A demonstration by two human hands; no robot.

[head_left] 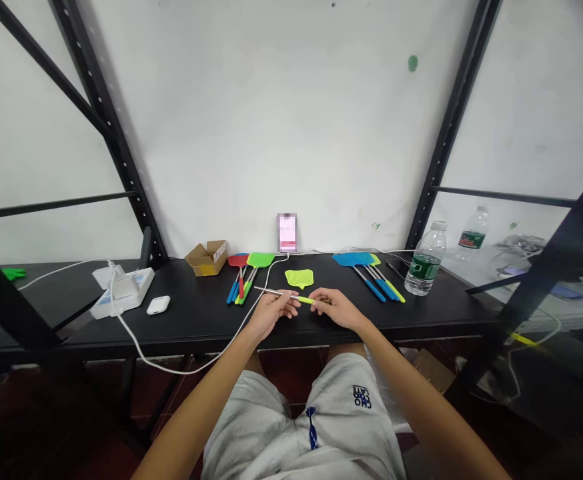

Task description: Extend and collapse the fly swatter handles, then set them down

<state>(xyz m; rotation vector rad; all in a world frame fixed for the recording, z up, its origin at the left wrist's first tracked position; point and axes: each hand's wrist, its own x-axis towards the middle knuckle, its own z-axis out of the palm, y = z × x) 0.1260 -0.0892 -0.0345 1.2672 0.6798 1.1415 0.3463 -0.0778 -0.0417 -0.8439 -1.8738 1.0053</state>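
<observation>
Between my hands lies a fly swatter handle (305, 300) with a yellow-green grip and a thin metal rod pointing left. My left hand (275, 312) is closed around the rod near where it meets the grip. The fingers of my right hand (335, 307) pinch the grip's right end. Just beyond them, a detached yellow-green fly swatter head (299, 278) rests flat on the black table. To the left is a group of fly swatters (251, 273) with red, green and blue parts. Another group of fly swatters (366, 273), mostly blue, lies to the right.
A phone (287, 233) leans on the wall behind, near a small open cardboard box (207, 259). On the left are a power strip (124, 293), a white earphone case (158, 305) and a white cable (171, 371) hanging over the table's edge. A water bottle (425, 260) stands right.
</observation>
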